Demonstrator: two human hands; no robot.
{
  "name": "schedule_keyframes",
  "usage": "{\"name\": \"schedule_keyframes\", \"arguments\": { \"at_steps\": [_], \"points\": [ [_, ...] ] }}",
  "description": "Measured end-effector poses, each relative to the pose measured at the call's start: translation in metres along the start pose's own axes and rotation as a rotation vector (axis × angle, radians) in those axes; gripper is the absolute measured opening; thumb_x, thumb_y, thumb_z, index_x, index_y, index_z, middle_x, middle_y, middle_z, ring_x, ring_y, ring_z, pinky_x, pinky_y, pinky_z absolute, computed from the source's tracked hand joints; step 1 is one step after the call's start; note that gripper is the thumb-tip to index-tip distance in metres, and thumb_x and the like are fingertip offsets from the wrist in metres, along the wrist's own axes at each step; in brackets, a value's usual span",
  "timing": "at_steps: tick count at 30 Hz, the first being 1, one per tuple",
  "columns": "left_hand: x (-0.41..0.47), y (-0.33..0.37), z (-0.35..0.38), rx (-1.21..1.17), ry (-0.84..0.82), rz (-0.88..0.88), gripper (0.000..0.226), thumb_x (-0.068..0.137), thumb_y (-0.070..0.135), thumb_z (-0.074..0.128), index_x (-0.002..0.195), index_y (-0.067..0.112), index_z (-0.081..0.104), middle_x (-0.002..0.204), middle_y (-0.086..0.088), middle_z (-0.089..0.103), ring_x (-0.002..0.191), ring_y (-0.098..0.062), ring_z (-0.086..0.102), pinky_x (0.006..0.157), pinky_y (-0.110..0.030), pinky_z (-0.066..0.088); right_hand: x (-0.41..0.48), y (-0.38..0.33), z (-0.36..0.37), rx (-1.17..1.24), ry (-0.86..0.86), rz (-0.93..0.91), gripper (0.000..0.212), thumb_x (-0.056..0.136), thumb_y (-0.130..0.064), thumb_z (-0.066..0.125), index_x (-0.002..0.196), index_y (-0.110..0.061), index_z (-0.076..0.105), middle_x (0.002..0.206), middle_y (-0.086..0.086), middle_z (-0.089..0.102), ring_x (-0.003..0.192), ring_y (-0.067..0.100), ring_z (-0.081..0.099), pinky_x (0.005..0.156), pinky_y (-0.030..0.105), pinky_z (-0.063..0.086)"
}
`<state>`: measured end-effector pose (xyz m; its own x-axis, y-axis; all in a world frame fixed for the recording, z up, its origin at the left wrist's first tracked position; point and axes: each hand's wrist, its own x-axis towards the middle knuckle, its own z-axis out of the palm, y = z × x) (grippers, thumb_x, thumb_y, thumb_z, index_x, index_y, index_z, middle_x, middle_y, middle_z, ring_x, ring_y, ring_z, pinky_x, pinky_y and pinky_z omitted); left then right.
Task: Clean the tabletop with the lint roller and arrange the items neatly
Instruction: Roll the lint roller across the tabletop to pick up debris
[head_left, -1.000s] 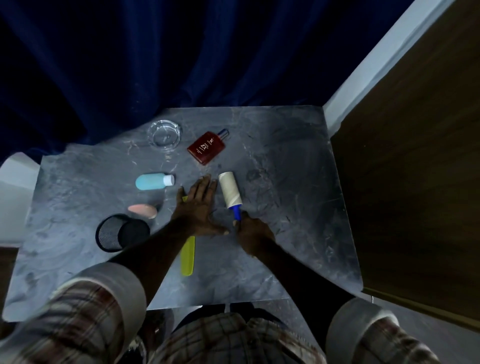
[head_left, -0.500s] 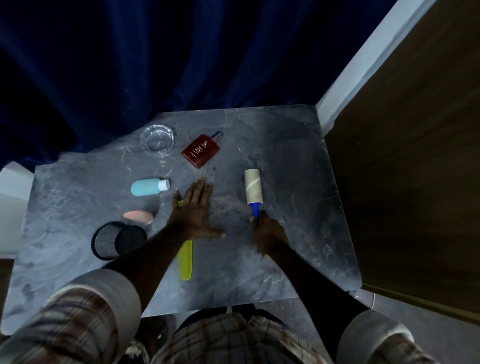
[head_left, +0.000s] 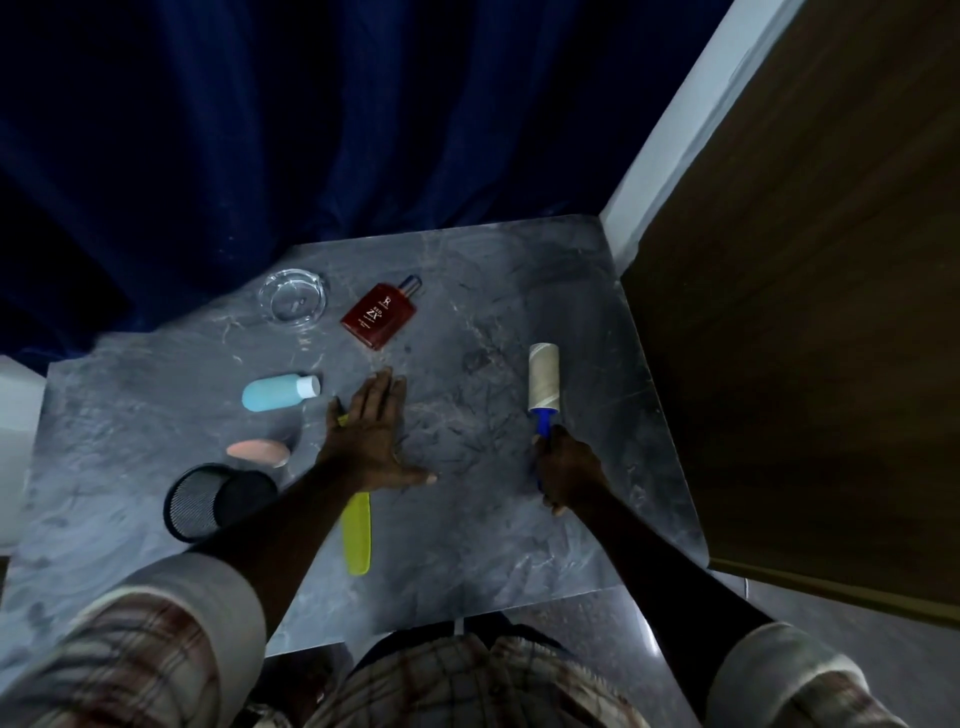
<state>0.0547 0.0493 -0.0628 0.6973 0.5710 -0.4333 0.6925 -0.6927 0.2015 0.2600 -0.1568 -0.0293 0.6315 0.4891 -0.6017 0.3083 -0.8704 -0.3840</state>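
The right hand (head_left: 569, 470) grips the lint roller (head_left: 544, 384) on the tabletop (head_left: 519, 540)'s right side; the left hand (head_left: 375, 436) lies open, flat on the comb (head_left: 357, 538); best roll in overlapping strokes, pressing evenly.

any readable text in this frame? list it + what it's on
"RED ZX": on the front of the red bottle lying on the table.
A logo mark above it and a small line below it: too small to read.
Blue bottle, lint roller, yellow comb: no text visible.

Bottle (head_left: 279, 392) left of comb (head_left: 356, 538); roller (head_left: 543, 384) right on tabletop (head_left: 493, 519).
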Motion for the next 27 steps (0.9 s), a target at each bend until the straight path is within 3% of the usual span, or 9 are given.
{"name": "schedule_keyframes", "arguments": {
  "at_steps": [2, 5, 9, 15, 27],
  "points": [
    [0.000, 0.000, 0.000, -0.007, -0.001, -0.005, 0.160, 0.045, 0.103, 0.060, 0.167, 0.029, -0.012, 0.178, 0.003, -0.016, 0.165, -0.023, -0.007, 0.127, -0.067, 0.006, 0.001, -0.001, -0.002, 0.002, -0.013, 0.002, 0.033, 0.105, -0.036, 0.038, 0.118, -0.011, 0.056, 0.101, 0.018, 0.072, 0.083, 0.036, 0.074, 0.071, 0.038, 0.061],
    [0.000, 0.000, -0.001, -0.007, -0.006, -0.001, 0.161, 0.045, 0.104, 0.059, 0.167, 0.029, -0.012, 0.177, 0.003, -0.017, 0.165, -0.023, -0.008, 0.127, -0.067, 0.005, 0.001, -0.001, -0.003, -0.037, 0.040, -0.032, 0.034, 0.104, -0.038, 0.042, 0.118, -0.010, 0.057, 0.106, 0.020, 0.072, 0.092, 0.041, 0.073, 0.086, 0.049, 0.058],
    [0.001, 0.000, 0.000, 0.012, -0.002, -0.001, 0.160, 0.046, 0.104, 0.059, 0.167, 0.027, -0.012, 0.177, 0.002, -0.016, 0.165, -0.024, -0.008, 0.126, -0.069, 0.007, 0.003, -0.001, -0.006, -0.114, 0.054, -0.043, 0.034, 0.104, -0.038, 0.043, 0.120, -0.012, 0.058, 0.111, 0.019, 0.072, 0.103, 0.039, 0.070, 0.092, 0.042, 0.055],
    [0.001, 0.000, 0.000, 0.001, -0.008, -0.006, 0.161, 0.046, 0.103, 0.062, 0.168, 0.027, -0.011, 0.177, 0.002, -0.017, 0.165, -0.024, -0.008, 0.127, -0.069, 0.006, 0.003, -0.003, -0.013, -0.090, 0.019, -0.002, 0.038, 0.100, -0.046, 0.045, 0.117, -0.016, 0.061, 0.114, 0.019, 0.071, 0.099, 0.040, 0.072, 0.090, 0.047, 0.058],
    [0.003, 0.002, 0.000, 0.002, -0.024, -0.010, 0.159, 0.049, 0.100, 0.063, 0.168, 0.025, -0.012, 0.177, -0.001, -0.018, 0.165, -0.025, -0.009, 0.126, -0.070, 0.007, 0.000, -0.011, -0.025, -0.184, 0.018, 0.033, 0.064, 0.089, -0.069, 0.048, 0.117, -0.014, 0.065, 0.118, 0.018, 0.070, 0.108, 0.033, 0.069, 0.096, 0.039, 0.054]
  ]
}}
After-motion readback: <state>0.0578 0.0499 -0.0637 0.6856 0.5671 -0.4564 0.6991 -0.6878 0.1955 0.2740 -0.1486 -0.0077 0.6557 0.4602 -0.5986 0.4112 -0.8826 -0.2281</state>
